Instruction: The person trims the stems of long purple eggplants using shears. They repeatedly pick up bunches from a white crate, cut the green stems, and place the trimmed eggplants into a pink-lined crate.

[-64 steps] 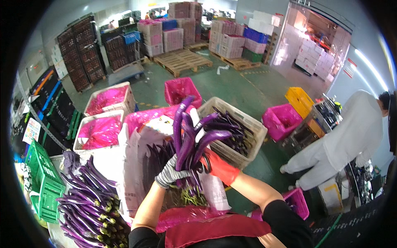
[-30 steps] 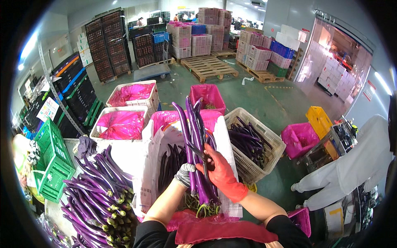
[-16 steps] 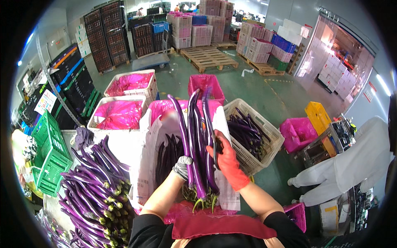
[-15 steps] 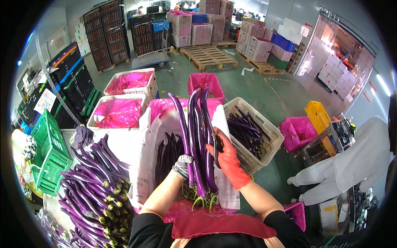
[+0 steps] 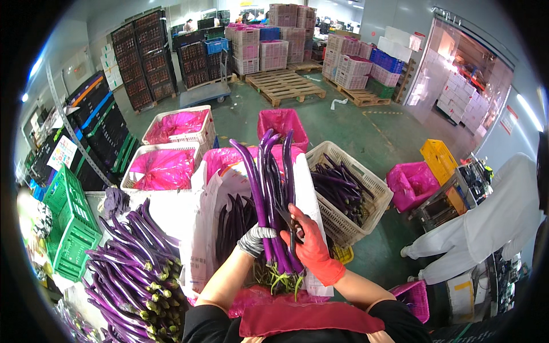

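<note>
My left hand [image 5: 256, 241], in a striped glove, is closed round a bundle of long purple eggplants [image 5: 250, 177], held upright with the green stems at the bottom. My right hand [image 5: 309, 246], in a red glove, grips dark scissors [image 5: 287, 217] against the bundle's right side. Beneath both is a container lined with white paper [image 5: 201, 223] and pink plastic, holding darker eggplants [image 5: 229, 228]. A large heap of eggplants [image 5: 123, 263] with stems facing me lies on the left table [image 5: 100, 203]. A white crate [image 5: 372, 188] of eggplants stands to the right.
A green crate [image 5: 71, 240] and pink-lined crates [image 5: 166, 188] sit left and ahead. Pink [image 5: 414, 186] and yellow [image 5: 437, 157] bins and a person in white [image 5: 480, 223] are at right. Stacked crates [image 5: 349, 71] and wooden pallets [image 5: 274, 86] stand farther back.
Compared with two seconds ago, the bundle has straightened upright. In the last half second my right hand moved down along it and the scissors tilted leftward across the eggplants.
</note>
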